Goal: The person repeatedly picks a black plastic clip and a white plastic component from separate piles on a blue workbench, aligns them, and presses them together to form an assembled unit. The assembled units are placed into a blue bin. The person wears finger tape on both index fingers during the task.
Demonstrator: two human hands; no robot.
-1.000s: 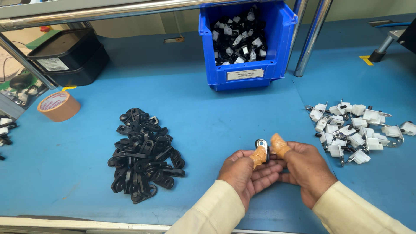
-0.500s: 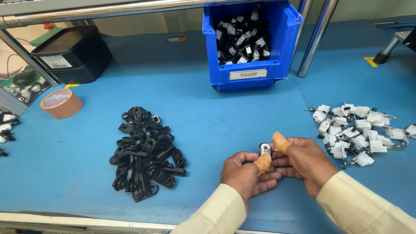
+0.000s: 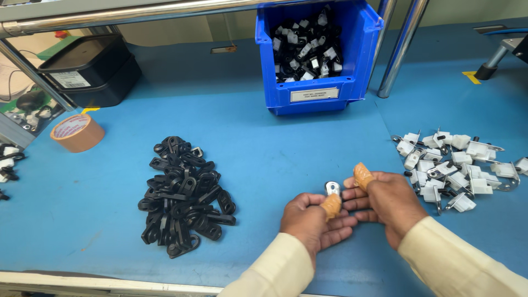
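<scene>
Left hand [image 3: 313,220] and right hand [image 3: 385,201], both closed, pinch one small black-and-silver metal clip [image 3: 332,188] near the blue desk's [image 3: 264,148] front edge. Judgement: keep the capped thumbs square and press evenly, so it doesn't slip towards the pile of black plastic clamps [image 3: 184,192].

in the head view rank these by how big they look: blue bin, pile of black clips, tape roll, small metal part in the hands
1. blue bin
2. pile of black clips, nearly as big, and nearer the camera, so this order is unsure
3. tape roll
4. small metal part, held between the left hand and right hand
</scene>
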